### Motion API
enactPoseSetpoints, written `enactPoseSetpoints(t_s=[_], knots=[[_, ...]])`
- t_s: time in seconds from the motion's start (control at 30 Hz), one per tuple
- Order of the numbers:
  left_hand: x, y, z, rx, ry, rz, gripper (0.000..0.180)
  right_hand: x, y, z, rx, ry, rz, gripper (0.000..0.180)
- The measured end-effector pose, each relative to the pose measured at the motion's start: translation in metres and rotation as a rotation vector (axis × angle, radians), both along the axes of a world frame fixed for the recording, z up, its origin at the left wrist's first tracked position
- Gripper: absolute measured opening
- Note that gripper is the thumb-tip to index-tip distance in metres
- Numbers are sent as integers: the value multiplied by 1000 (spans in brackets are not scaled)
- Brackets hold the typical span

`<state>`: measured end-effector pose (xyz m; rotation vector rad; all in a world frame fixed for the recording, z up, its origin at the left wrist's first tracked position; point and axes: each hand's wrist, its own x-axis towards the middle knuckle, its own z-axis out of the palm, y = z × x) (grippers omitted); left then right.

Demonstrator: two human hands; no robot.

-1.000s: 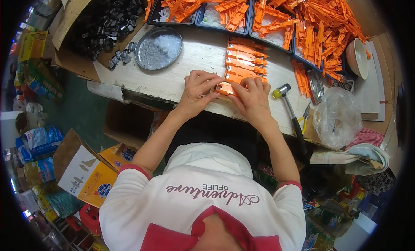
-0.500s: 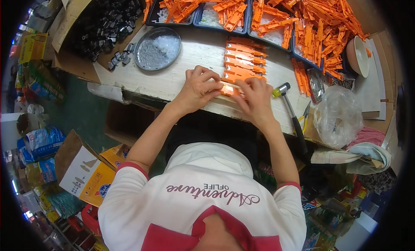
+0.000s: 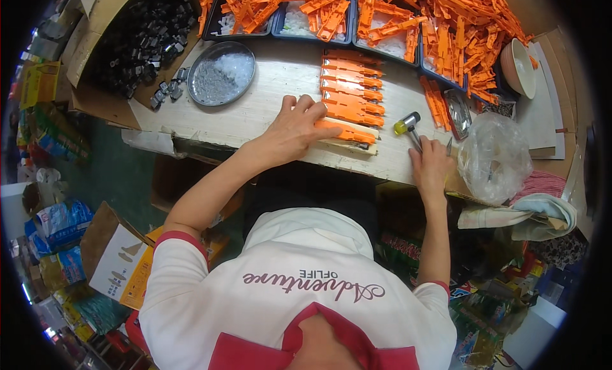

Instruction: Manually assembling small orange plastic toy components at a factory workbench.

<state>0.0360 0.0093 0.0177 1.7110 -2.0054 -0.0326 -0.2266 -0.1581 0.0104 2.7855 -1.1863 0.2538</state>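
My left hand (image 3: 292, 131) holds an orange plastic part (image 3: 354, 135) down with its stretched forefinger, the other fingers bent. That part lies on a pale block (image 3: 357, 148) near the front edge of the bench. My right hand (image 3: 432, 166) is closed round the handle of a small hammer (image 3: 407, 123) with a yellow-green and dark head. Most of the handle is hidden beneath the palm. Beyond the block, several matching orange parts (image 3: 352, 89) lie side by side in a column.
Dark trays (image 3: 280, 33) of orange parts and whitish pieces line the back. A round grey dish (image 3: 221, 73) stands left, beside a carton of small black pieces (image 3: 153, 44). To the right are a clear plastic bag (image 3: 494, 156), a pale bowl (image 3: 517, 69) and a cloth (image 3: 542, 217).
My right hand has left the orange part and moved right onto the hammer, which has shifted slightly away from me. The left hand stays at the part, its forefinger now stretched along it.
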Motion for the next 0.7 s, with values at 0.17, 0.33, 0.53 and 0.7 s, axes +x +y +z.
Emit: enactPoseSetpoints(t_s=[0.17, 0.33, 0.53, 0.7], knots=[[-2, -6, 12, 257, -190, -60, 47, 2, 6, 2, 281, -264, 90, 22], [-5, -6, 16, 250, -249, -82, 47, 27, 42, 44, 412, -451, 237, 15], [-7, -7, 15, 210, -321, -107, 42, 41, 51, 53, 415, -95, 264, 13], [-9, -7, 15, 239, -315, -122, 59, 46, 60, 66, 356, -218, 222, 12]])
